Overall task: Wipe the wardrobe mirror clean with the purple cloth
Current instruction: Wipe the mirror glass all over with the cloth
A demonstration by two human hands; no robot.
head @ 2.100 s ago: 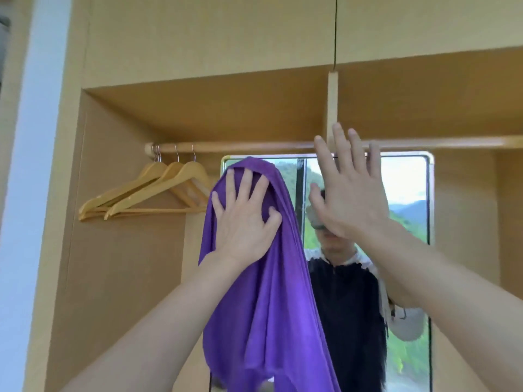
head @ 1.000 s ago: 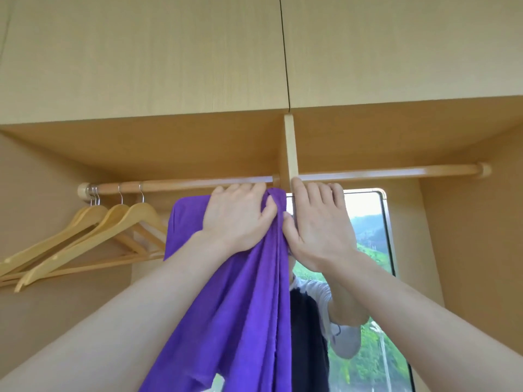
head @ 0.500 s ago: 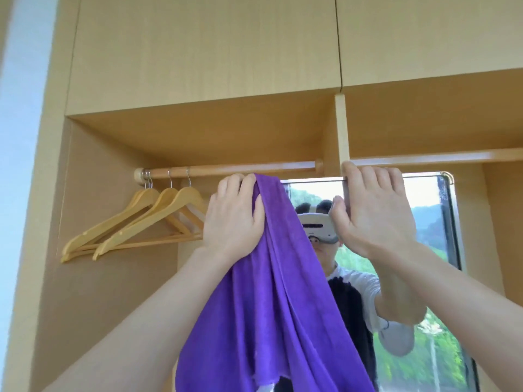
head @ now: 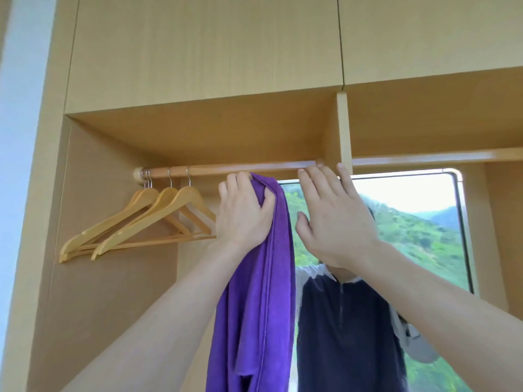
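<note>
The wardrobe mirror fills the back panel under the rail and reflects green hills and a person in a dark top. My left hand grips the top of the purple cloth at the mirror's upper left corner, just under the rail. The cloth hangs down in long folds over the mirror's left edge. My right hand is raised beside it with fingers straight, flat towards the glass, holding nothing. Its fingertips reach up to the rail.
A wooden clothes rail runs across the top of the wardrobe. Several wooden hangers hang at its left end. A vertical divider meets the rail above my right hand. Cabinet doors sit above.
My right hand has let go of the mirror's top edge and opened flat, shifting left. My left hand has bunched the cloth tighter near the top left corner.
</note>
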